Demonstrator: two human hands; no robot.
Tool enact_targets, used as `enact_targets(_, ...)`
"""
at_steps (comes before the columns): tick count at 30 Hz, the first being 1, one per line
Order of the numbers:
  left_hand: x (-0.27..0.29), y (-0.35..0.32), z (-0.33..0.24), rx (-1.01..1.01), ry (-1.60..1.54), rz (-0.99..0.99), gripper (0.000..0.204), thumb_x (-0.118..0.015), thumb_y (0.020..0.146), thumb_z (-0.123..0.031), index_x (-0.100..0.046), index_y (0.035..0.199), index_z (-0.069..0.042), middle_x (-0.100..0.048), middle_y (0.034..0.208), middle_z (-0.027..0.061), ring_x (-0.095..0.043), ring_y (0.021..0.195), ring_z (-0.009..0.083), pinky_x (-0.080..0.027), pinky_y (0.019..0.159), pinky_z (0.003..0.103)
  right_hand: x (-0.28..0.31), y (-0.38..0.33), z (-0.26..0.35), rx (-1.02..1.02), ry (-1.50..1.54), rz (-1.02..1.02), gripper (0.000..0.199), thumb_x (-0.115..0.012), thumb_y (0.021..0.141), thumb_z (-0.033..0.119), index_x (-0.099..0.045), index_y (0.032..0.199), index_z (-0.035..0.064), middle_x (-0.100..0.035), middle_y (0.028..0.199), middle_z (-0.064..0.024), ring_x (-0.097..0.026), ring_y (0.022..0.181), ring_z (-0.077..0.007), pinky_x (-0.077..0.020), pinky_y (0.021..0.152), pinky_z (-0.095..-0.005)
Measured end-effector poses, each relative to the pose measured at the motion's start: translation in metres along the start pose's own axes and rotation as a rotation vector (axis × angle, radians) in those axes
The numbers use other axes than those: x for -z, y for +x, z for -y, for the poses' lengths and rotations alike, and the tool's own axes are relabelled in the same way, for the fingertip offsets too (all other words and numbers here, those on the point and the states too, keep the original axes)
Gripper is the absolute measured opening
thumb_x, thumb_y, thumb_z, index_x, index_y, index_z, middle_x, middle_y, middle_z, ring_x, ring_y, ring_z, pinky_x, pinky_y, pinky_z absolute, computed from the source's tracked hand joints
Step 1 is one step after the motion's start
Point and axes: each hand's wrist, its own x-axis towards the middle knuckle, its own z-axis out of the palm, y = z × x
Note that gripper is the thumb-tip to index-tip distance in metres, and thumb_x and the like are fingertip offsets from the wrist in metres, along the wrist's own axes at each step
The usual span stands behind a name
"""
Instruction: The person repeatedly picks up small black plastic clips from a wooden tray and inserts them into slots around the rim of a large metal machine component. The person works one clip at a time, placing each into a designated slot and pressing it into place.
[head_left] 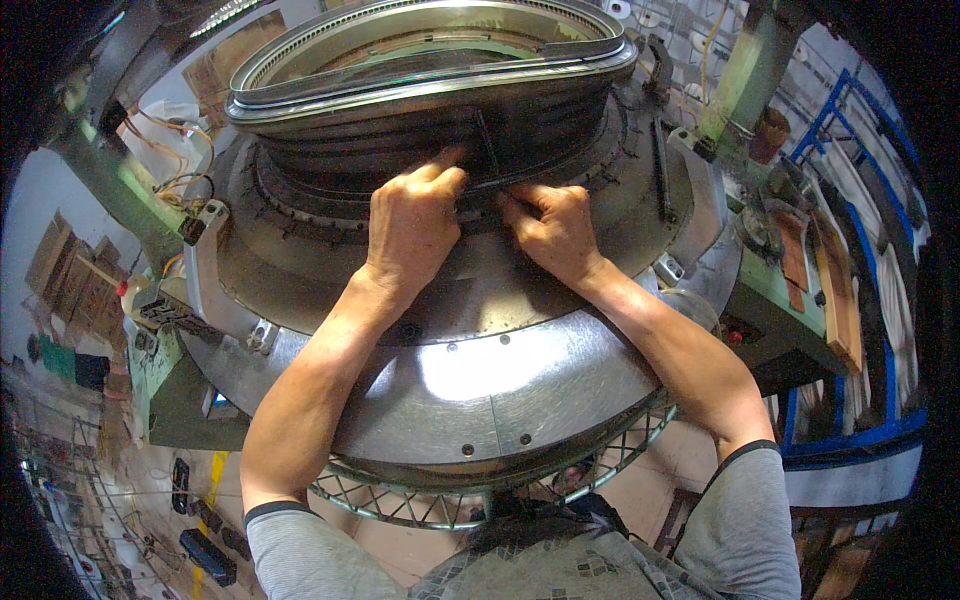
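Note:
A large round machine, which looks like a circular knitting machine, stands before me, with a dark cylinder (350, 150) rising from its wide metal bed (310, 270). A dark vertical strip (487, 145) runs down the cylinder's front. Against the lower wall, left of this strip, my left hand (415, 220) is closed with its fingers curled, the fingertips partly hidden. My right hand (556, 232) is pinched closed at the cylinder's foot, just right of the strip. Whatever either hand holds is too small or hidden to make out.
A shiny metal ring (440, 78) tops the cylinder. The polished front rim (480, 390) lies beneath my forearms. Green posts (115, 175) flank the machine. A blue rack (875, 250) with white material stands at right. A dark rod (661, 170) lies on the bed's right side.

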Motion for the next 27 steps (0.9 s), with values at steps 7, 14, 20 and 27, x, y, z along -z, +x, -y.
enact_targets(7, -0.0047, -0.0009, 0.0029, -0.046, -0.015, -0.001, 0.011, -0.062, 0.078, 0.004, -0.068, 0.086, 0.0, -0.07, 0.107, 0.0205, -0.069, 0.082, 0.0402, -0.057, 0.069, 0.046, -0.0019, -0.0009, -0.0051, 0.01, -0.017, 0.005, 0.012, -0.071, 0.083, 0.009, -0.074, 0.088, -0.0018, -0.066, 0.07, -0.0233, -0.068, 0.056, -0.0292, -0.0487, 0.052, -0.0372)
enact_targets(14, -0.0061, -0.0009, 0.0034, -0.049, -0.013, 0.025, 0.011, -0.065, 0.074, 0.005, -0.069, 0.083, 0.0, -0.065, 0.129, 0.0177, -0.07, 0.089, 0.0393, -0.059, 0.076, 0.044, -0.0023, -0.0014, -0.0063, 0.018, -0.025, 0.01, 0.011, -0.07, 0.083, 0.008, -0.074, 0.087, -0.002, -0.066, 0.07, -0.0232, -0.069, 0.056, -0.0287, -0.0489, 0.052, -0.0366)
enact_targets(20, -0.0066, -0.002, 0.0029, -0.036, -0.003, 0.071, 0.019, -0.063, 0.061, 0.008, -0.065, 0.078, 0.001, -0.06, 0.136, 0.018, -0.07, 0.094, 0.0368, -0.06, 0.08, 0.044, -0.0028, -0.001, -0.0062, 0.019, -0.016, 0.005, 0.01, -0.069, 0.083, 0.008, -0.073, 0.085, -0.0017, -0.066, 0.068, -0.0227, -0.068, 0.055, -0.0285, -0.049, 0.052, -0.0365)
enact_targets(27, -0.006, -0.0012, 0.0029, -0.041, 0.02, 0.089, 0.017, -0.063, 0.061, 0.008, -0.065, 0.077, 0.002, -0.059, 0.138, 0.0179, -0.071, 0.092, 0.036, -0.06, 0.078, 0.043, -0.0027, 0.0003, -0.0057, 0.014, -0.062, 0.025, 0.011, -0.07, 0.082, 0.009, -0.073, 0.084, -0.0016, -0.066, 0.069, -0.0228, -0.069, 0.057, -0.0295, -0.0491, 0.052, -0.037)
